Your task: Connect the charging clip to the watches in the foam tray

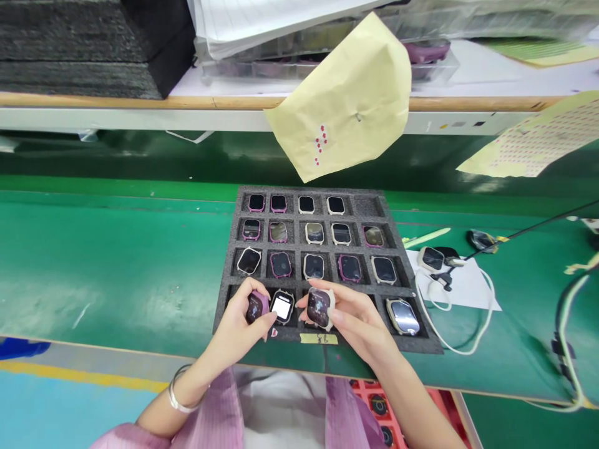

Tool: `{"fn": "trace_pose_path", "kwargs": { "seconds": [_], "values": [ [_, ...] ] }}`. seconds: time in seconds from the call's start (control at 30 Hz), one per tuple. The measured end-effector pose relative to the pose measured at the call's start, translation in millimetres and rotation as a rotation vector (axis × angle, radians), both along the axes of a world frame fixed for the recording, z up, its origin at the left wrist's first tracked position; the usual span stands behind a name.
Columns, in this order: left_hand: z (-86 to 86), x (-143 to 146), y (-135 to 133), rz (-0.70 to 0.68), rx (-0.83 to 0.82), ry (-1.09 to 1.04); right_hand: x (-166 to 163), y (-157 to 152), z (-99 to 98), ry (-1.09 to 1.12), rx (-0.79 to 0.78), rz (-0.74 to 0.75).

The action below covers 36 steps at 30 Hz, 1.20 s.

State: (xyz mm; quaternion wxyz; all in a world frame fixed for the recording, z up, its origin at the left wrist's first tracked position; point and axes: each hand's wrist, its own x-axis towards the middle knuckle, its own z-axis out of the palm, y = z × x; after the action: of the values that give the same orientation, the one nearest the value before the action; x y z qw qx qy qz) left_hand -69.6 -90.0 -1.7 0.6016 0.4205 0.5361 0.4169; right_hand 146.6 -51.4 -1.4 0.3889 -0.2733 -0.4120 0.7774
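Note:
My left hand is closed around a purple-framed smartwatch, whose dark screen faces up. Its thumb reaches over to the edge of a smartwatch with a bright white screen, which sits in the front row of the tray. In my right hand is a cream-framed smartwatch, gripped by its sides just above the tray; faint marks show on its dark screen. The dark grey foam tray holds rows of smartwatches in purple and cream frames. My hands hide part of the front row.
To the tray's right, another smartwatch lies on white paper with a white cable. A pale green pen-like stick is behind it. Yellow paper hangs from the shelf edge. Black foam blocks stand on the shelf.

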Motion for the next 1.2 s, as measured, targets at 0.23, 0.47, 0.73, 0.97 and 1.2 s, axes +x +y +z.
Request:
{"fn": "trace_pose_path", "kwargs": {
  "seconds": [0.23, 0.47, 0.73, 0.97, 1.2],
  "values": [
    [3.2, 1.5, 0.3, -0.026, 0.025, 0.023, -1.4, 0.5, -0.7, -0.076, -0.011, -0.044],
    [3.3, 2.2, 1.1, -0.038, 0.018, 0.047, -1.8, -1.7, -1.5, -0.107, -0.015, -0.045],
    [7.3, 3.1, -0.5, 0.011, 0.01, 0.026, 0.0, -2.4, -5.6, -0.105, 0.022, -0.039],
    [7.8, 3.6, 2.0, 0.022, 0.025, 0.03, 1.0, -2.4, -7.9, -0.118, 0.045, -0.055],
    [5.0, 4.0, 3.9, 0.025, 0.022, 0.046, 0.1, -2.9, -7.4, -0.131, 0.039, -0.06]
  ]
}}
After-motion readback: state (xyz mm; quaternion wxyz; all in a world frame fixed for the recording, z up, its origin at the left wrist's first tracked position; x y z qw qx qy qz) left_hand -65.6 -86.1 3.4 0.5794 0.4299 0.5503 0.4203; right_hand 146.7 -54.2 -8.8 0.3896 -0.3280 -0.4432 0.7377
